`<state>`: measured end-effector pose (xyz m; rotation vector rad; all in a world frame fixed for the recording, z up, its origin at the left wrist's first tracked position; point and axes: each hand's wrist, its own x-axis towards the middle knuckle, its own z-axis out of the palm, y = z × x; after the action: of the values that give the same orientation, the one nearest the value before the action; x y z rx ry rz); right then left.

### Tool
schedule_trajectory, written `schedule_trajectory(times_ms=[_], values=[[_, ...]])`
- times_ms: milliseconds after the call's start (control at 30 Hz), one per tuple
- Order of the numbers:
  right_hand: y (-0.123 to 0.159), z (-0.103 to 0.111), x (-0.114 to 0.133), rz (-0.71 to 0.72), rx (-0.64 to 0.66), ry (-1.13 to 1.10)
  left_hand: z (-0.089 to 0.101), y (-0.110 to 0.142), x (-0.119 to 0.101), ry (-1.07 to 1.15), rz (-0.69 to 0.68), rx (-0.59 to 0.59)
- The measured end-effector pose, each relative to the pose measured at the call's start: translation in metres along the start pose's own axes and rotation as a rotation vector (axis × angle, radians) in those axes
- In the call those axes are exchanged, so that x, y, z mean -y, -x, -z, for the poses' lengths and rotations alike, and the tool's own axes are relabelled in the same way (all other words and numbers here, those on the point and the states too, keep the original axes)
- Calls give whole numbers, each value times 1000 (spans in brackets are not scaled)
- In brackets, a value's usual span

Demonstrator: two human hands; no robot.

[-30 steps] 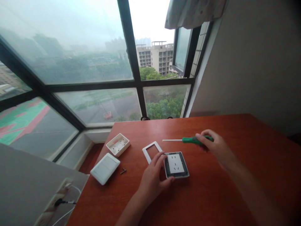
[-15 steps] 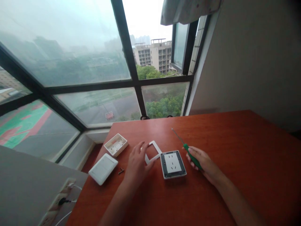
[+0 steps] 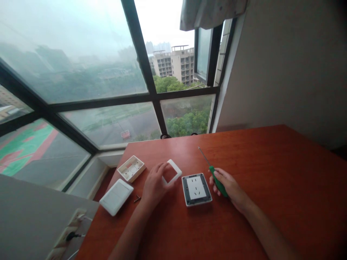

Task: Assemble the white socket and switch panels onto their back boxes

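Note:
My left hand (image 3: 156, 184) is closed on the white square cover frame (image 3: 176, 169), gripping it by its left side and near corner; the frame is tilted. In my right hand (image 3: 227, 186) is a screwdriver with a green handle (image 3: 219, 183), its thin metal shaft pointing away and up to the left. Between both hands a wall socket (image 3: 196, 189) lies face up on the table, its dark grey mounting border exposed around the white face. The screwdriver tip is apart from the socket.
Left of my left hand lie a few screws (image 3: 137, 198), a white switch panel (image 3: 116, 196) and an open cream mounting box (image 3: 131, 168), near the left edge of the reddish wooden table (image 3: 257, 162). Beyond stands a window with dark frames (image 3: 108, 103). A wall socket strip (image 3: 66, 234) with plugs is at lower left.
My left hand has closed on the white cover frame and tilted it, drawing it slightly away from the socket. The right hand still holds the screwdriver. The whole view has shifted slightly.

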<state>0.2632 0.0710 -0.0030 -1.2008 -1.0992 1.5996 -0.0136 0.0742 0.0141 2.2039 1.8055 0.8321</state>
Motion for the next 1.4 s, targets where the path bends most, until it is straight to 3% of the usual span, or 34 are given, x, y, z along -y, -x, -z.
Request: schedule_trajectory(times_ms=[100,267,367,767,1400], values=[[2,-1,3,9,8,6,3,0,-15,116,-56,-2],[4,-1,2,32,39,71,-5,8,-55,185,-245,252],[2,-3,-1,53,39,143,-14,14,-66,118,-262,320],[2,-7,-1,168,19,385,-19,19,-59,191,-252,340],[2,-6,-5,190,-3,445,-25,18,-59,193,-275,319]])
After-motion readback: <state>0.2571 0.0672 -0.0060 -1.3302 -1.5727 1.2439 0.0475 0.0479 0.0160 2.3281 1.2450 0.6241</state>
